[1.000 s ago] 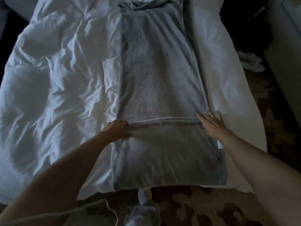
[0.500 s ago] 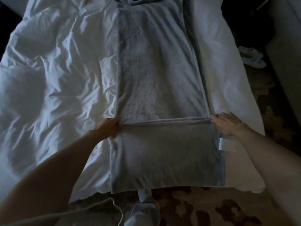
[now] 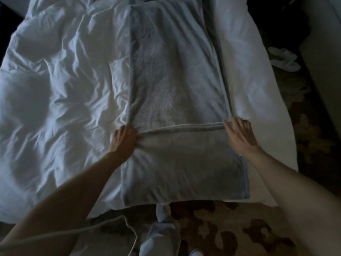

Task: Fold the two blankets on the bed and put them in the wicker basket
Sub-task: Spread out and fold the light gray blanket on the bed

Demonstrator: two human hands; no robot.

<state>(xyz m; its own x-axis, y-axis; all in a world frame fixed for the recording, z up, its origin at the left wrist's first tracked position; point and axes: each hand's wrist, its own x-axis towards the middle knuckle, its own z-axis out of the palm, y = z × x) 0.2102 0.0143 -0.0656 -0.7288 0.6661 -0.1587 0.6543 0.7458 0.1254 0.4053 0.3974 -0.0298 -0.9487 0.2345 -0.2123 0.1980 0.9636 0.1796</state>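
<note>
The grey blanket [image 3: 175, 80], lying lengthwise on the bed [image 3: 64, 89] with its near end doubled over, is handling as soft, limp cloth best taken at the fold's ends: the left hand [image 3: 124, 139] is clutching the left end, the right hand [image 3: 239, 133] is touching the right end, grip indeterminate.

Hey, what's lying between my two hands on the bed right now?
Only the blanket, its folded edge running from left hand to right hand, in the head view.
</note>
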